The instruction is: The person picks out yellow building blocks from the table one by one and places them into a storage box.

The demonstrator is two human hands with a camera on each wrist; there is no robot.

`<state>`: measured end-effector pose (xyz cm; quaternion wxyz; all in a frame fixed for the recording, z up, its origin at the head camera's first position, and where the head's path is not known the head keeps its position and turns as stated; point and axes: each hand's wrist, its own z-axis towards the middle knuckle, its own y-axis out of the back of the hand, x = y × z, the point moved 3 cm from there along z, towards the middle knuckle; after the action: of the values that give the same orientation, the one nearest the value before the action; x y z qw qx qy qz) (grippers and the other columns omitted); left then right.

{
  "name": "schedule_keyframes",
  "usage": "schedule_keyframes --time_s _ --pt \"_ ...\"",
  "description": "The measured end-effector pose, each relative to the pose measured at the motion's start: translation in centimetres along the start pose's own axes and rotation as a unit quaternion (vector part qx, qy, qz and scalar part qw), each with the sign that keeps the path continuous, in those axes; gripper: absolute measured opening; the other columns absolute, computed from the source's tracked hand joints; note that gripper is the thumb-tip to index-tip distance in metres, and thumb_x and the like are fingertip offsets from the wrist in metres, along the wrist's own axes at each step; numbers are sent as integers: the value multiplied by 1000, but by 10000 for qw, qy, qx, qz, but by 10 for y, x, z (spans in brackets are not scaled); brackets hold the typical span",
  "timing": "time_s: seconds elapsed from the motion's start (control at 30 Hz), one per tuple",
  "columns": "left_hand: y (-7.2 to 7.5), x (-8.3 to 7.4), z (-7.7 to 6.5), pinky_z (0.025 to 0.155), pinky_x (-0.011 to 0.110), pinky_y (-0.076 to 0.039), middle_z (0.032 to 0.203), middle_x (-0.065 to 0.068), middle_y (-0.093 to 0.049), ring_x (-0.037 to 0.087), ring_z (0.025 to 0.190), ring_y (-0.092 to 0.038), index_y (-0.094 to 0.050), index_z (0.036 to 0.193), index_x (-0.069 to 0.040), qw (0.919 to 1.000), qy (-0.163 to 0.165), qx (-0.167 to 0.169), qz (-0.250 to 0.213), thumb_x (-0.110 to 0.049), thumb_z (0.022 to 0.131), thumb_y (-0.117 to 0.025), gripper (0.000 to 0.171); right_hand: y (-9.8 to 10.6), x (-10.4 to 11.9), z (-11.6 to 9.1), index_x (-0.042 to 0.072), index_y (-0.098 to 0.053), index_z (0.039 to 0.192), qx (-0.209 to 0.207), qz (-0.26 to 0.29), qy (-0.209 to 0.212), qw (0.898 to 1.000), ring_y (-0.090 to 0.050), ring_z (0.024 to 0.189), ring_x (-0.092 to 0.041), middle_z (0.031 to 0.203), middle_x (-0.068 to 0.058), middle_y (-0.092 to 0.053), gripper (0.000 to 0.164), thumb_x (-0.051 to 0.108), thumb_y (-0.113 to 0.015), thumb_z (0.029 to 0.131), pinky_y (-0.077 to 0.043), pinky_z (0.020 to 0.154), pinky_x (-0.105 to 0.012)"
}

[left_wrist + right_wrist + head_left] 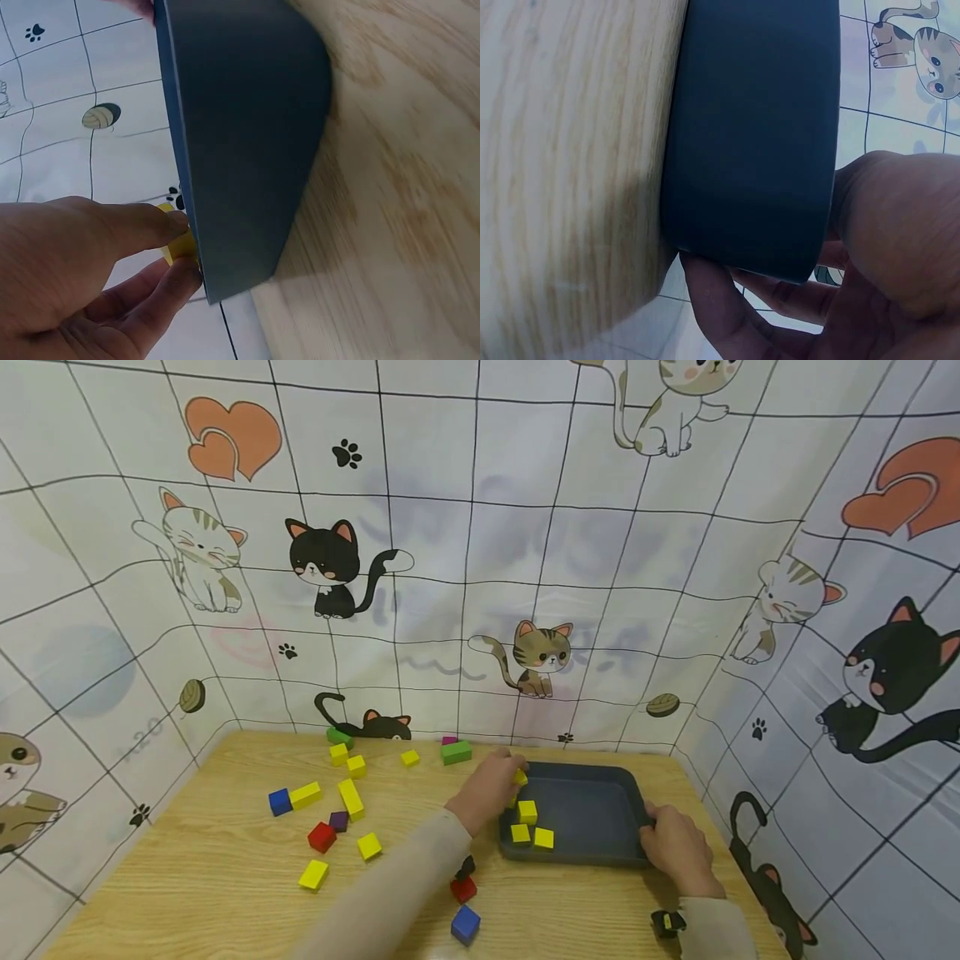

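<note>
A dark grey tray lies on the table's right half. My left hand is at the tray's left rim, and its thumb and fingers pinch a yellow block just inside that rim. Several yellow blocks lie in the left part of the tray, one partly hidden by the hand. At the opposite end my right hand grips the right rim. In the right wrist view its thumb is by the upper edge and its fingers curl around the tray's end wall.
Yellow blocks are scattered over the table's left half, among a red block, a purple block and a blue block. Green blocks stand near the back wall. Another blue block and red block lie beside my left forearm.
</note>
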<state>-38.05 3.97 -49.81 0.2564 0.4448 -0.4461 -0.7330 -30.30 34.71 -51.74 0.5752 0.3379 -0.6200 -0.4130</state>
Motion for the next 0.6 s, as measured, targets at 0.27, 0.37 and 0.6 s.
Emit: schedule_keyframes --time_s 0.27,0.37,0.6 --pt "-11 -20 2 77 16 -51 109 5 -59 10 89 -56 -70 120 -10 9997 -93 188 129 -4 91 -73 30 2 0 -1 5 -49 147 48 -62 -69 9999 -49 62 -28 131 -34 -55 53 12 -55 94 -35 48 -40" --pt "-12 -24 2 76 16 -51 113 5 -60 11 91 -57 -70 120 -11 9992 -112 242 303 -6 91 -74 30 3 1 -1 5 -49 147 67 -100 -82 9999 -52 66 -30 136 -34 -51 53 12 -55 94 -36 50 -42" --pt "-10 -25 1 82 19 -52 116 5 -61 13 99 -59 -69 123 -11 9987 -155 235 420 -7 91 -75 33 3 1 0 7 -48 148 81 -110 -115 9998 -49 62 -29 136 -33 -52 54 14 -55 95 -36 50 -42"
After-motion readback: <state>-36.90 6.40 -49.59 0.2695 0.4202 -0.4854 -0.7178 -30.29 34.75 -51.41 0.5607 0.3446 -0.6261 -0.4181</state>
